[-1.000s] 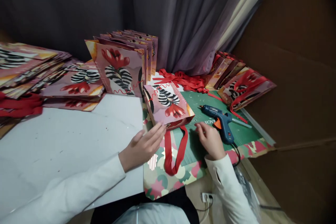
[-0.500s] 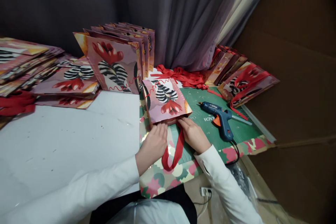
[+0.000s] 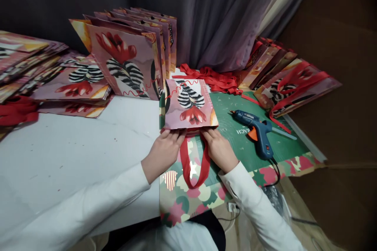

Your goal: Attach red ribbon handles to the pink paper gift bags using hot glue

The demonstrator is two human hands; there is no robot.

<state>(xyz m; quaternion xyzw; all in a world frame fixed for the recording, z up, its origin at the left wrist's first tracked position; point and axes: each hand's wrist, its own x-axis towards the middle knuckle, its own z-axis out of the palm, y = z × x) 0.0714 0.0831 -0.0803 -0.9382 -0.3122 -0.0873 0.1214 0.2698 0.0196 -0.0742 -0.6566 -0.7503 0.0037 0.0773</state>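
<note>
While both hands press its near edge flat, a bag lies on the tabletop. Left hand and right hand pinch it, steadying the ribbon looped between them. Glue gun rests just right.

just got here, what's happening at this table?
A person in white sleeves presses both hands, left hand and right hand, on the near edge of a small printed gift bag lying flat, its red ribbon handle looping toward them. A blue glue gun lies unheld on the green cutting mat to the right. Upright bags stand behind, and flat bags are stacked at left.
</note>
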